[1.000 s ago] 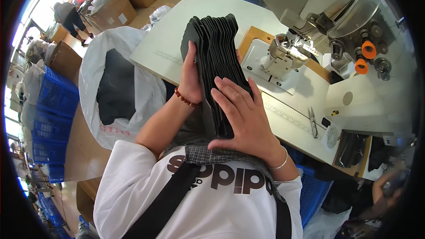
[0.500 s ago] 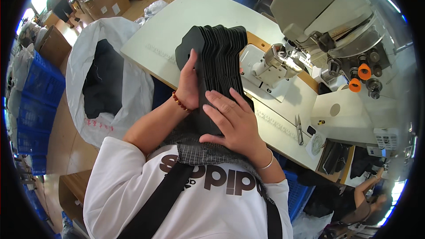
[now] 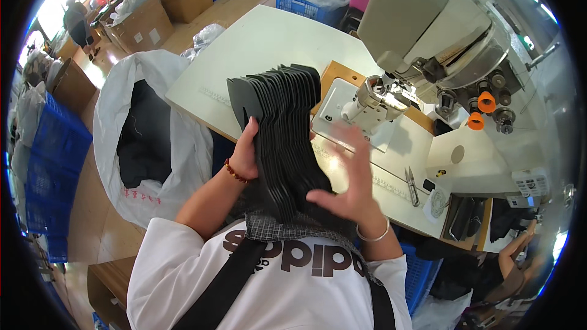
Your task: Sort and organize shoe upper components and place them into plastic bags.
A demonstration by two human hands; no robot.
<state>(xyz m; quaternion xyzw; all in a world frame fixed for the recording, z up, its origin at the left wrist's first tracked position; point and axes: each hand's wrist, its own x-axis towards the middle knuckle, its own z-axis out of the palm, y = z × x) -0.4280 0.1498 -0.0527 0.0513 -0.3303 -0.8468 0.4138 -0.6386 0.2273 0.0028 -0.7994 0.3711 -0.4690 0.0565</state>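
Observation:
A thick stack of flat black insole-shaped pieces (image 3: 281, 128) stands fanned in front of my chest, its lower end by the dark checked cloth (image 3: 293, 226) at my waist. My left hand (image 3: 246, 157) grips the stack from its left side, thumb on the near face and other fingers mostly hidden behind. On the right, my right hand (image 3: 351, 177) is lifted with its fingers spread and slightly blurred. Its thumb tip is beside the lower right edge of the stack; whether it touches, I cannot tell.
Beyond the stack lies a white sewing table (image 3: 263, 30) with a sewing machine (image 3: 382, 101) at right. Thread snips (image 3: 411, 186) rest on it. A white sack (image 3: 107, 146) of black pieces stands left. Blue crates (image 3: 58, 165) line the far left; another person (image 3: 510, 263) sits lower right.
The stack has come lower and slightly left, its pieces more fanned. My right hand has lifted off its face, fingers spreading. My left hand still holds it.

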